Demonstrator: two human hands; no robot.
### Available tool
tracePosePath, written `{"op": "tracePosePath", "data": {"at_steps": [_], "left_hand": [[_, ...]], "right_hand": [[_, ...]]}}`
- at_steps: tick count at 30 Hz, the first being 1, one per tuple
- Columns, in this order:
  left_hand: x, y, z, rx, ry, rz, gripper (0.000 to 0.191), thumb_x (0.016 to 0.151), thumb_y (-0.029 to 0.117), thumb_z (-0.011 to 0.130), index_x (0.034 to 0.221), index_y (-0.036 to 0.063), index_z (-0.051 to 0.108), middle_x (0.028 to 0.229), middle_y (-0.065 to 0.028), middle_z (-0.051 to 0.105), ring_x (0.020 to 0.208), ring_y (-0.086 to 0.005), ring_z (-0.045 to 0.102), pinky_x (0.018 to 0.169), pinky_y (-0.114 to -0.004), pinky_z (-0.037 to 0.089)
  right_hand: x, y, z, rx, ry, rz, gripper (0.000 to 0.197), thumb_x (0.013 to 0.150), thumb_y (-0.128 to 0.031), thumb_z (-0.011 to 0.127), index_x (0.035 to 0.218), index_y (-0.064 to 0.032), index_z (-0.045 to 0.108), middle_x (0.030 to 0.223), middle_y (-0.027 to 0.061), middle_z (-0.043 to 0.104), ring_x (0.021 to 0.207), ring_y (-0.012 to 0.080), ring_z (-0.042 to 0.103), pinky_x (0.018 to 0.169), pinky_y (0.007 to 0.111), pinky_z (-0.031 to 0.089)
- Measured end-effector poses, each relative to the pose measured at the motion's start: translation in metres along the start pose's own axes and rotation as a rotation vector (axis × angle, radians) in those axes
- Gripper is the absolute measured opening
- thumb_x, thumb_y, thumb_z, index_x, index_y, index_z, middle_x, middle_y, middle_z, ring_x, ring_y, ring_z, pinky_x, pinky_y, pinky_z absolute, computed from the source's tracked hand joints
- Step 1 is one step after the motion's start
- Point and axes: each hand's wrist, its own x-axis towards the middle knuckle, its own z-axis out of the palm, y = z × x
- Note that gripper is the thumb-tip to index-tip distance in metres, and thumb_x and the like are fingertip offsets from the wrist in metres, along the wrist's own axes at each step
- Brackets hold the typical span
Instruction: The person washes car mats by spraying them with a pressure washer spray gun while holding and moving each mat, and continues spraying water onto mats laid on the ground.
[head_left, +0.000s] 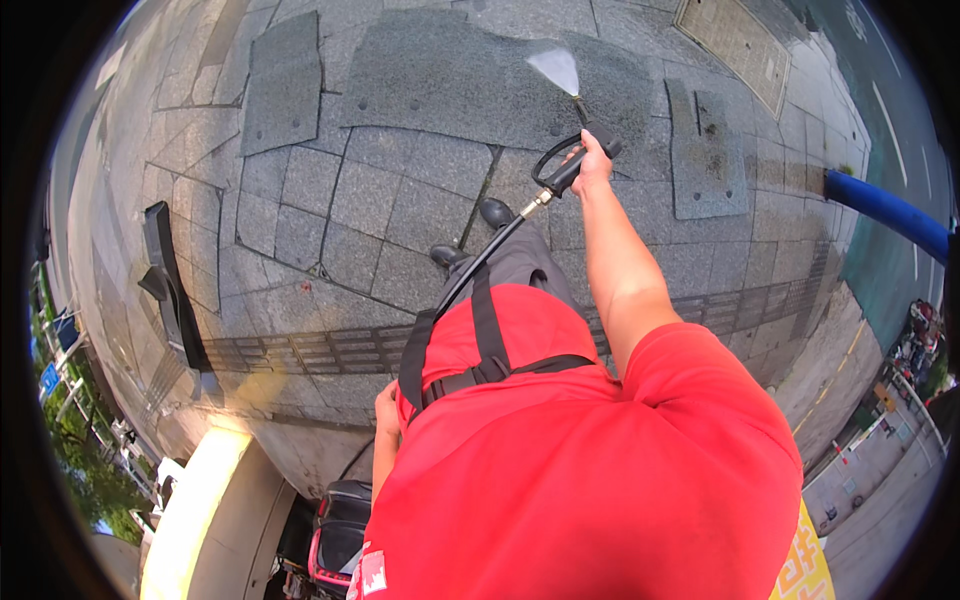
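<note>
My right hand (594, 166) grips the black handle of a pressure-washer spray gun (568, 172). A white fan of water (556, 69) leaves its nozzle and meets a large grey-green mat (450, 82) lying on the paving. From the brass-coloured fitting (537, 202) at the handle's rear, a black hose (480, 262) runs back to my left hip, where a strap hides it. My left hand (387, 411) hangs low beside that hip; its fingers are mostly hidden by the red shirt, so I cannot see whether they hold anything. My dark shoes (495, 213) stand just behind the mat.
Smaller mats lie left (281, 90) and right (709, 161) of the large one. A long black piece (180, 292) rests on the left paving. A blue post (889, 214) stands right, near the road. Behind me are a pale block (202, 510) and a black seat with pink trim (337, 532).
</note>
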Motion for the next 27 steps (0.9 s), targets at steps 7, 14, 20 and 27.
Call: {"op": "tracePosePath", "data": {"at_steps": [7, 14, 20, 27], "left_hand": [[0.022, -0.027, -0.013, -0.094, -0.085, -0.049, 0.037, 0.078, 0.005, 0.070, 0.113, -0.0016, 0.062, 0.100, -0.0036, 0.067, 0.086, -0.0099, 0.059, 0.078, -0.025, 0.048], [0.023, -0.046, -0.021, -0.006, -0.111, 0.128, 0.035, 0.078, 0.006, 0.070, 0.111, -0.0011, 0.063, 0.094, -0.0021, 0.067, 0.081, -0.0089, 0.059, 0.074, -0.024, 0.048], [0.021, -0.113, -0.054, 0.043, 0.068, -0.042, 0.028, 0.080, 0.000, 0.064, 0.108, -0.0024, 0.063, 0.079, 0.0019, 0.062, 0.069, -0.0062, 0.053, 0.062, -0.024, 0.046], [-0.017, -0.189, -0.085, 0.070, 0.129, -0.116, 0.031, 0.077, -0.001, 0.066, 0.108, -0.0022, 0.064, 0.077, 0.0047, 0.058, 0.067, -0.0062, 0.049, 0.064, -0.022, 0.043]], "right_hand": [[-0.005, -0.004, 0.005, 0.021, -0.001, -0.039, 0.023, 0.081, -0.025, 0.071, 0.080, -0.0110, 0.052, 0.063, 0.0027, 0.052, 0.051, 0.0176, 0.051, 0.048, 0.035, 0.044], [-0.010, 0.008, 0.008, -0.002, 0.008, -0.047, 0.025, 0.081, -0.025, 0.070, 0.078, -0.0107, 0.050, 0.062, 0.0028, 0.051, 0.050, 0.0176, 0.051, 0.048, 0.035, 0.044], [-0.030, 0.060, -0.002, -0.035, 0.182, 0.024, 0.025, 0.081, -0.023, 0.071, 0.076, -0.0102, 0.049, 0.061, 0.0026, 0.049, 0.050, 0.0169, 0.049, 0.047, 0.034, 0.043], [-0.075, 0.107, -0.007, -0.051, -0.027, 0.132, 0.024, 0.083, -0.026, 0.068, 0.075, -0.0130, 0.049, 0.061, 0.0015, 0.049, 0.052, 0.0156, 0.049, 0.050, 0.031, 0.044]]}}
